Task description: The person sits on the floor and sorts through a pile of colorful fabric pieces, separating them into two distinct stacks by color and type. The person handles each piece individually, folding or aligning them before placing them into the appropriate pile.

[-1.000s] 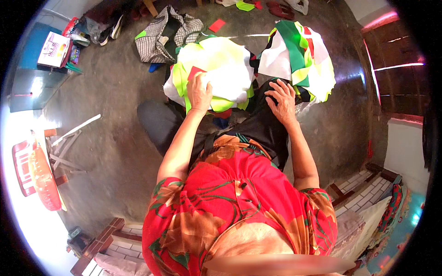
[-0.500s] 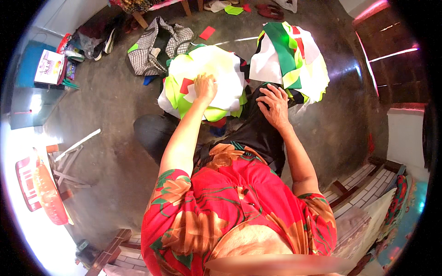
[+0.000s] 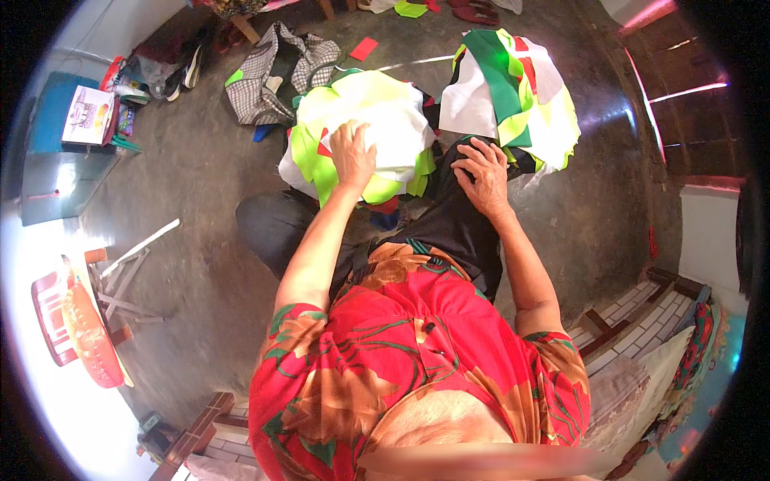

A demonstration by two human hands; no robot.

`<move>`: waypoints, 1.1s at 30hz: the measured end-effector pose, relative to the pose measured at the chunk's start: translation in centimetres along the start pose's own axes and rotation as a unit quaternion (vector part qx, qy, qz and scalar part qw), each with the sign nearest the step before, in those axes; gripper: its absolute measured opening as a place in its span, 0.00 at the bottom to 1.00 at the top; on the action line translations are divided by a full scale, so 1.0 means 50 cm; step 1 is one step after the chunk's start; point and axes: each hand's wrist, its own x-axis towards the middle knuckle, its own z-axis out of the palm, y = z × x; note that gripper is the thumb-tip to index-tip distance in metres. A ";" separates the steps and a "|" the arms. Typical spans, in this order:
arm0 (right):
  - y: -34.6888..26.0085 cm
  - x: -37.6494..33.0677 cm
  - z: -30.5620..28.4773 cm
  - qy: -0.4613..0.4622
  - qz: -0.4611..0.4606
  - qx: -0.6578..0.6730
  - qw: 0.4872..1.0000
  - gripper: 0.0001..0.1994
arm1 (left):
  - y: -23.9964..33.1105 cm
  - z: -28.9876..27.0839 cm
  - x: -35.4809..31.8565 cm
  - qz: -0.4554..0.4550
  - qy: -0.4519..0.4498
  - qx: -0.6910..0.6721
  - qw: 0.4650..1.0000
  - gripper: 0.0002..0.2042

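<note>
Left hand spreads over the red piece on the nearer cloth pile

The nearer pile of cloth pieces (image 3: 397, 112), white and neon yellow-green on top, sits in front of the person, between the legs. A small red piece (image 3: 323, 143) lies on it toward the left, and only a sliver of it shows beside the left hand (image 3: 353, 160). Half a second ago those fingers are curled and more of the red piece is in sight; now they reach out longer over the pile, which suggests that the hand is feeling or smoothing the top layer. Whether anything is pinched under the palm, I cannot tell.

The right hand (image 3: 484, 178) has hardly changed place: it rests palm down on the right knee of the black trousers (image 3: 277, 224), fingers loosely apart, with nothing visible in it. Just beyond it is the second pile (image 3: 513, 104), in white, neon yellow and red, with a broad green strip (image 3: 485, 62) draped over it.

Farther out, a checked cloth (image 3: 265, 76) lies crumpled on the concrete floor (image 3: 184, 184) up and left of the nearer pile, and a red rectangle (image 3: 363, 49) lies flat to the right of that cloth
</note>
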 end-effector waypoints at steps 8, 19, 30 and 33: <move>-0.005 0.003 0.001 0.003 0.001 0.005 1.000 0.05 | 0.018 0.006 -0.148 0.185 -0.082 0.023 0.979 0.14; -0.008 0.003 0.002 0.006 -0.002 0.003 1.000 0.05 | -0.016 0.058 -0.120 0.191 -0.108 0.097 0.971 0.07; -0.007 0.001 0.003 0.016 -0.005 -0.003 1.000 0.05 | 0.029 -0.047 -0.116 0.168 -0.059 -0.048 0.983 0.06; -0.007 0.002 0.004 0.014 -0.003 -0.001 1.000 0.05 | 0.016 -0.052 -0.142 0.175 -0.106 -0.017 0.979 0.06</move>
